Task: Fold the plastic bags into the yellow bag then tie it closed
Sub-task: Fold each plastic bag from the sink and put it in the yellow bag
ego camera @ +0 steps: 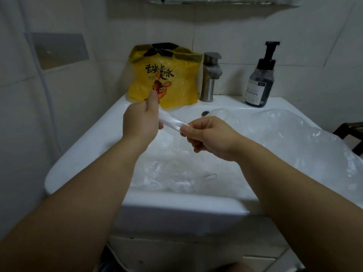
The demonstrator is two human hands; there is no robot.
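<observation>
The left hand (140,122) and right hand (208,134) are pictured with forearms bare to the frame's edge, nails seemingly trimmed short.

This was a home bathroom: a white ceramic sink (82,154) filled the centre, a steel faucet (211,75) stood at 12 o'clock, a pump soap bottle (259,81) at 2 o'clock, against tiled walls (235,26).

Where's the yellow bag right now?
Head view: the yellow bag stands on the back ledge of the sink, left of centre, just left of the faucet and behind the left hand.
</observation>
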